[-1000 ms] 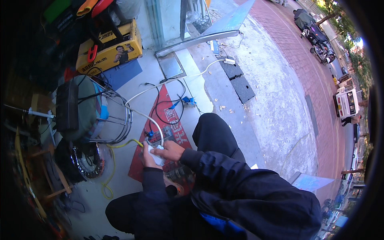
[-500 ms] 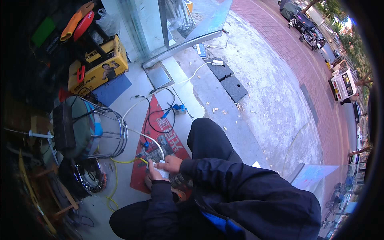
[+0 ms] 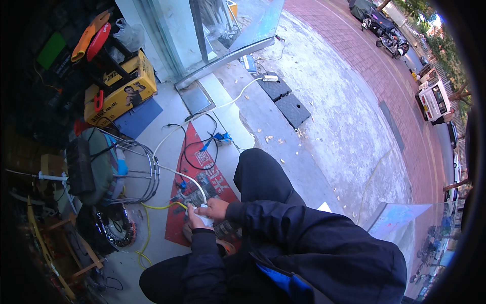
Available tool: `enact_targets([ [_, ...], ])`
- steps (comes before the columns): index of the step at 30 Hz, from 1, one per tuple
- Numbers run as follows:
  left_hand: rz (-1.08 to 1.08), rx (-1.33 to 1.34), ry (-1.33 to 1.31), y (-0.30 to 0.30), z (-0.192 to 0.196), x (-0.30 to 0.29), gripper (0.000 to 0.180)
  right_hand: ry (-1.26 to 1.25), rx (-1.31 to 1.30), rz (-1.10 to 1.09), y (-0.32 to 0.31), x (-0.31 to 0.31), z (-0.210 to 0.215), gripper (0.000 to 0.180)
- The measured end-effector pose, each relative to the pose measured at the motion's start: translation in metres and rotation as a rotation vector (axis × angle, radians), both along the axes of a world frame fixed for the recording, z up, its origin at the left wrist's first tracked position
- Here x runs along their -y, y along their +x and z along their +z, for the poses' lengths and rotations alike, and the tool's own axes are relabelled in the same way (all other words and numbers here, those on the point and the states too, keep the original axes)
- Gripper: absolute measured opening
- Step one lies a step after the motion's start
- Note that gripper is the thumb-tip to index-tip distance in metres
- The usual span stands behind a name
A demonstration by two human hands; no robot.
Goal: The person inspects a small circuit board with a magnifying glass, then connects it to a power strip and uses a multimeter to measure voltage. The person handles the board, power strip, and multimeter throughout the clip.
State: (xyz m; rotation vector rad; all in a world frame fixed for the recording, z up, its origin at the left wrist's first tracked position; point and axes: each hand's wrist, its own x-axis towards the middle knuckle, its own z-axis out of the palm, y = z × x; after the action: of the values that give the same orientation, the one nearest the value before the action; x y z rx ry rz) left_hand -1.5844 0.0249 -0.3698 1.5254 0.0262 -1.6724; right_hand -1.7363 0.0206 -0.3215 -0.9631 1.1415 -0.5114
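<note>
Low in front of my knees, both hands meet around a small white block (image 3: 205,220), probably a socket on a white cable (image 3: 187,177). My left hand (image 3: 196,219) is closed at its left side, where a yellow cable (image 3: 164,205) runs in between the fingers. What sits at that cable's end is hidden. Over the block's top lies my right hand (image 3: 217,208), its fingers bent and pressed on it. Beneath them is a red mat (image 3: 174,223), with a black cable (image 3: 188,154) and blue plugs (image 3: 223,138) beyond.
At the left stands a round stool (image 3: 149,177) with metal legs, a coiled cable (image 3: 116,225) below it. Behind it sits a yellow box (image 3: 126,96). The white cable crosses the sill to a white socket (image 3: 270,78) on black ramp blocks (image 3: 293,109). A glass door (image 3: 253,30) stands beyond.
The whole view has shifted slightly, with the surroundings moving a little left. Both hands keep their hold on the white block and have barely moved.
</note>
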Motion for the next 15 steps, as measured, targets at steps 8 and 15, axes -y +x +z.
enact_targets([
  [8,-0.016,0.097,0.068,-0.011,0.015,-0.003,0.057,-0.043,-0.047,-0.003,0.005,-0.006,-0.032,0.063],
  [15,0.009,-0.081,0.052,-0.018,0.019,-0.013,0.054,0.036,0.012,0.028,-0.005,-0.013,-0.020,0.057],
])
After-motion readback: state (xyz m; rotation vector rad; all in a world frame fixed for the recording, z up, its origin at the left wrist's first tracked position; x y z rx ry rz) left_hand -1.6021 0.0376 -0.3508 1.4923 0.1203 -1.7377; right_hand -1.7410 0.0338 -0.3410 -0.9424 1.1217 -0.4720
